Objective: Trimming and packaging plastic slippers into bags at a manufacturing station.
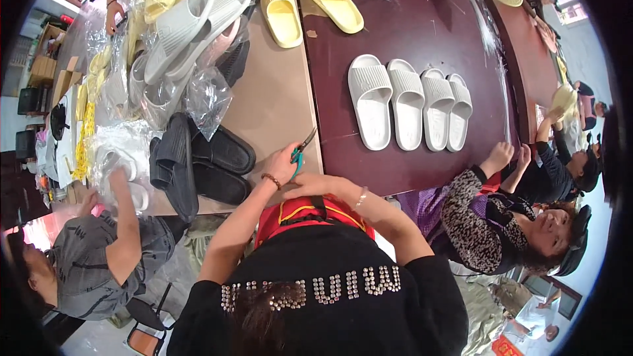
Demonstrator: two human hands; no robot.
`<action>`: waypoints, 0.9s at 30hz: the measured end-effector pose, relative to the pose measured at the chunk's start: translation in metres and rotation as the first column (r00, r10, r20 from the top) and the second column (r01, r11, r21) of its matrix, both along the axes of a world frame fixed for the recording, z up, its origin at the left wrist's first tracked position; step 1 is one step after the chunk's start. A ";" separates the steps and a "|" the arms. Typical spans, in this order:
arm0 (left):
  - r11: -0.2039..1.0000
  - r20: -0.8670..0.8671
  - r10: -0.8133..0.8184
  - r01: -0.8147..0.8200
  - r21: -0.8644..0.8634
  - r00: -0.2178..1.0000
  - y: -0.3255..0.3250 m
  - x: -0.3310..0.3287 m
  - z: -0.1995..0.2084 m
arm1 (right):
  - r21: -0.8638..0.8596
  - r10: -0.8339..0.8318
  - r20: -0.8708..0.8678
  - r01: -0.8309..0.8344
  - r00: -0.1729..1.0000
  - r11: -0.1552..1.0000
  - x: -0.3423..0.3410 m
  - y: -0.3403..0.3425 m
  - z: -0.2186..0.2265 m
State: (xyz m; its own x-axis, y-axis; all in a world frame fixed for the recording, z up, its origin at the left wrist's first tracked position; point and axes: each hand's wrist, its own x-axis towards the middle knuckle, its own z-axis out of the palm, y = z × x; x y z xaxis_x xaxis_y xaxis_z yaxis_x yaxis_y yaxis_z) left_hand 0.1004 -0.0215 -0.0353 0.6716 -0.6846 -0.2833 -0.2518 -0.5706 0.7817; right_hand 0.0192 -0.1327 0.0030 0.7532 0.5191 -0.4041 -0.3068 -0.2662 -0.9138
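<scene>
My left hand (281, 164), a beaded bracelet at its wrist, is closed around a pair of scissors (297, 154) with teal handles at the near table edge. The dark blades point up and to the right. My right hand (316, 186) lies just below it, in front of my red apron (283, 216), with its fingers stretched toward the left; I see nothing in it. Black slide sandals (178, 165) lie overlapping to the left of my left hand. Farther right, several light grey slide sandals (371, 105) stand in a row on the dark red table (339, 165).
Two yellow slides (282, 16) lie at the back. A pile of grey slides (178, 33) and clear plastic bags (210, 99) covers the left part of the tan table (264, 99). Co-workers sit close on both sides, one person's hand (498, 157) at the right edge.
</scene>
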 end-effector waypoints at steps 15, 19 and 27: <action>0.996 0.512 -0.074 0.038 0.081 0.856 0.025 -0.001 -0.017 | -0.536 -0.112 0.662 0.573 0.741 0.619 -0.069 -0.032 -0.037; 0.996 0.524 -0.088 0.076 0.044 0.847 0.029 0.003 -0.019 | -0.584 -0.115 0.612 0.545 0.783 0.602 -0.071 0.005 -0.015; 0.974 0.486 -0.215 0.221 0.046 0.847 0.041 0.010 -0.015 | -0.511 -0.345 0.606 0.683 0.717 0.522 -0.089 0.062 -0.066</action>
State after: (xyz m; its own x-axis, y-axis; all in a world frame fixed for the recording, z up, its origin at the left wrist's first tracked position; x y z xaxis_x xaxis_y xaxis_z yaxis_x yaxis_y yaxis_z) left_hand 0.1101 0.0194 -0.0507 0.5545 -0.8308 0.0475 -0.7171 -0.4481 0.5339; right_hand -0.0701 -0.0705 -0.0631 0.9512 -0.3037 -0.0549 -0.2733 -0.7461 -0.6072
